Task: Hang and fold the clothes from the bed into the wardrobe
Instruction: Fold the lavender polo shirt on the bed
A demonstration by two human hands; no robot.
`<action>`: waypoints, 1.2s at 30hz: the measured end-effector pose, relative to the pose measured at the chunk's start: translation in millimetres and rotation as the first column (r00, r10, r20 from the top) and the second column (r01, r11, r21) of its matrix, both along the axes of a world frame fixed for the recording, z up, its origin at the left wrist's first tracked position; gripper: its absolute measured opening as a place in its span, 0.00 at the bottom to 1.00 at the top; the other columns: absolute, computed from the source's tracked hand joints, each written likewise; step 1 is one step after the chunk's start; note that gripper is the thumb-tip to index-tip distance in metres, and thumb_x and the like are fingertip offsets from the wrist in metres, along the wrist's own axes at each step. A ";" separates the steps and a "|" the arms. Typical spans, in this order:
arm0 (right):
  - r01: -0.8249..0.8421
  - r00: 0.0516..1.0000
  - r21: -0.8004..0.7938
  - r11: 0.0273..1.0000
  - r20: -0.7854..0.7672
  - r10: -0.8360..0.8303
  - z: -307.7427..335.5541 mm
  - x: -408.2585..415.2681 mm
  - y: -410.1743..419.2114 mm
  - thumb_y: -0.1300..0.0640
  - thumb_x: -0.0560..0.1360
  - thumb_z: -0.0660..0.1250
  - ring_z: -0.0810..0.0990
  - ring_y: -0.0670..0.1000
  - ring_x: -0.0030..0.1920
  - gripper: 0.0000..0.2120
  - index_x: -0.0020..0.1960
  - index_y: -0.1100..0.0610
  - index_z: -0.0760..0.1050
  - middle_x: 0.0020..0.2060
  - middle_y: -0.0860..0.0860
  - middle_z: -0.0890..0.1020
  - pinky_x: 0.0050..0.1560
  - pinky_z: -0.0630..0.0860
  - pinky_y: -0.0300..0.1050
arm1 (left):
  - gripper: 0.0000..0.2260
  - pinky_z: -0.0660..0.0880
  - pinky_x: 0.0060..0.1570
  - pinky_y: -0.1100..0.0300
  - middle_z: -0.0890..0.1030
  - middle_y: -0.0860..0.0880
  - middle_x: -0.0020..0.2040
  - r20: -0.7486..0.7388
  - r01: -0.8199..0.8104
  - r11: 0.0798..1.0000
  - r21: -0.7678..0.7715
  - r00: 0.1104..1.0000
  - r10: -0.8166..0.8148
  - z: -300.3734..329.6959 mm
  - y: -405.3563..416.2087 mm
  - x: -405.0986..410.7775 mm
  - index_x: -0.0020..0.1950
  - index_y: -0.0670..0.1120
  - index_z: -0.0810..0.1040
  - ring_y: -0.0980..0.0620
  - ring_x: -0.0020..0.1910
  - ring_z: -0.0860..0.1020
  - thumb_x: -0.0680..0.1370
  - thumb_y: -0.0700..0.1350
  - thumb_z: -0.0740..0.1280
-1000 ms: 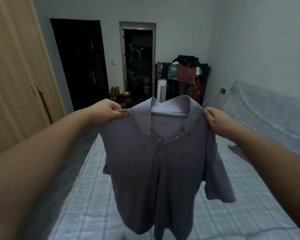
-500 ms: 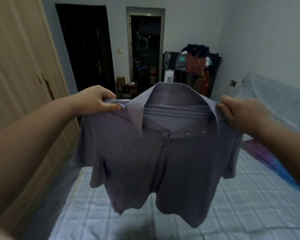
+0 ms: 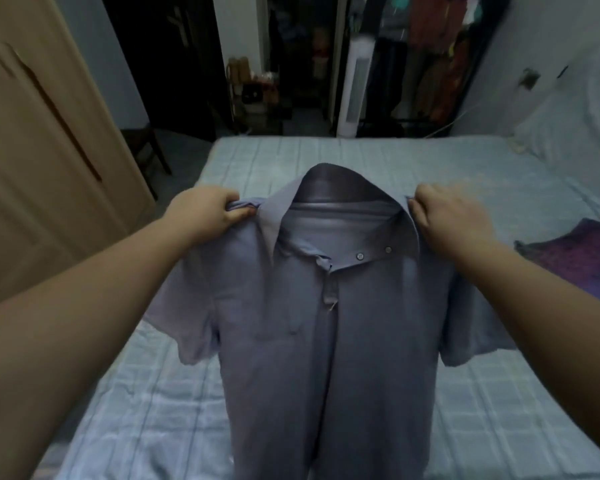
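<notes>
A grey-blue short-sleeved polo shirt (image 3: 329, 323) hangs front side toward me over the bed (image 3: 465, 174), collar up, its two top buttons undone. My left hand (image 3: 208, 211) pinches its left shoulder beside the collar. My right hand (image 3: 445, 216) grips the right shoulder at the other end of the collar. The shirt's lower part drops toward the near edge of the bed, and its hem is out of view. The beige wardrobe (image 3: 39, 140) stands at the left with its doors shut.
A purple garment (image 3: 582, 258) lies on the bed at the right. A pale covered bundle (image 3: 568, 126) sits at the far right of the bed. Beyond the bed stand a white tower fan (image 3: 355, 81), a loaded clothes rack (image 3: 440, 57) and dark doorways.
The shirt has come down from chest height toward the bed, and my view has tilted downward with it. Both hands keep their hold on the shoulders.
</notes>
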State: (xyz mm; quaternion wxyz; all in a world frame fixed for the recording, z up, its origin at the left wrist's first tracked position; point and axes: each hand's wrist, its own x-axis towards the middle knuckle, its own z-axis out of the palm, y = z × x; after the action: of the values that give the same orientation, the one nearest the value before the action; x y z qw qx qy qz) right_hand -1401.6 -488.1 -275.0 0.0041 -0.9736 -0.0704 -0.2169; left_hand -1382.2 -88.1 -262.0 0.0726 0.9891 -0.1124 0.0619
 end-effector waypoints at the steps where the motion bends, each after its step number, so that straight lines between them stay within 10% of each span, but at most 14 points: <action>1: 0.009 1.000 -0.021 1.000 -0.013 -0.009 -29.5 30.0 -1.0 0.44 0.79 0.52 0.76 0.63 0.44 0.16 0.44 0.55 0.70 0.42 0.59 0.78 0.39 0.70 0.53 | 0.24 0.70 0.36 0.53 0.74 0.49 0.33 -0.005 -0.013 1.000 0.024 1.000 0.013 -27.7 -4.8 25.7 0.34 0.47 0.69 0.43 0.38 0.75 0.78 0.66 0.58; 10: 0.011 0.988 -0.087 0.996 -0.150 -0.024 -346.8 262.6 -4.8 0.46 0.79 0.53 0.74 0.62 0.42 0.17 0.44 0.58 0.71 0.41 0.59 0.76 0.44 0.66 0.55 | 0.24 0.67 0.36 0.54 0.71 0.50 0.34 -0.231 -0.138 0.988 0.075 0.961 0.152 -340.3 -35.9 249.1 0.35 0.49 0.65 0.42 0.43 0.78 0.77 0.68 0.58; 17: -0.021 0.975 -0.144 0.989 -0.223 -0.012 -522.9 336.7 -25.4 0.46 0.80 0.55 0.73 0.63 0.42 0.17 0.44 0.59 0.69 0.41 0.61 0.74 0.41 0.65 0.57 | 0.24 0.65 0.36 0.52 0.78 0.43 0.38 -0.105 -0.120 0.988 0.097 0.986 0.130 -502.1 -43.8 328.9 0.42 0.46 0.68 0.39 0.39 0.78 0.75 0.67 0.63; 29: 0.065 0.973 -0.048 0.997 -0.217 -0.074 -516.4 315.9 -21.1 0.46 0.79 0.54 0.73 0.64 0.50 0.17 0.54 0.59 0.70 0.50 0.62 0.76 0.52 0.67 0.60 | 0.26 0.69 0.52 0.45 0.74 0.38 0.58 -0.127 -0.262 0.950 0.169 0.950 0.284 -517.2 -54.3 314.1 0.61 0.41 0.70 0.37 0.55 0.73 0.76 0.62 0.63; 36: -0.076 0.970 0.256 0.964 -0.204 0.131 -464.1 129.4 15.0 0.56 0.77 0.61 0.75 0.64 0.57 0.18 0.64 0.63 0.73 0.59 0.63 0.77 0.59 0.71 0.58 | 0.25 0.68 0.62 0.49 0.74 0.36 0.63 -0.178 -0.078 0.958 -0.277 0.984 0.029 -459.9 -72.7 144.6 0.69 0.39 0.71 0.37 0.60 0.73 0.71 0.39 0.64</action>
State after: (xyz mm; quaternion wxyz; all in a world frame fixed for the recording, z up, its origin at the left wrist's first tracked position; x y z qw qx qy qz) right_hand -1272.2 -473.1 -739.1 0.1441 -0.9784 -0.0933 -0.1150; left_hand -1237.7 -160.8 -721.9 0.2208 0.9729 -0.0688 -0.0065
